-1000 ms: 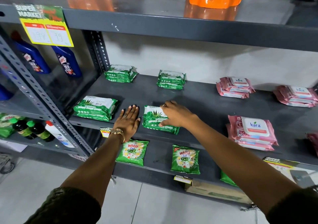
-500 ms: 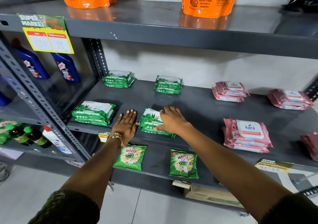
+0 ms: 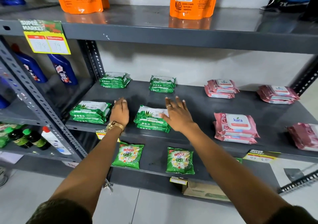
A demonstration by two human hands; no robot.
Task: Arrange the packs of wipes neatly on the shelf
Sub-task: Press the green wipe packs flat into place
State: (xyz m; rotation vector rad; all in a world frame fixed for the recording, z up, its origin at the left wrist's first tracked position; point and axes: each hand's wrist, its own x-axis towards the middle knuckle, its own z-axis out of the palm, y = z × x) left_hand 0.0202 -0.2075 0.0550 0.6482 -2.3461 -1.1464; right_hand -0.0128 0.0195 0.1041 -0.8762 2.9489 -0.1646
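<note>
Nearest, both hands hang spread and empty over the shelf: left hand between two green stacks, right hand at the middle green stack, perhaps brushing it. Beyond, more green and pink packs sit stacked.

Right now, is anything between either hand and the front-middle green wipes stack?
Nothing visible. The right hand hovers open at the right edge of the green wipes stack; the left hand is open just left, with bare shelf between.
</note>
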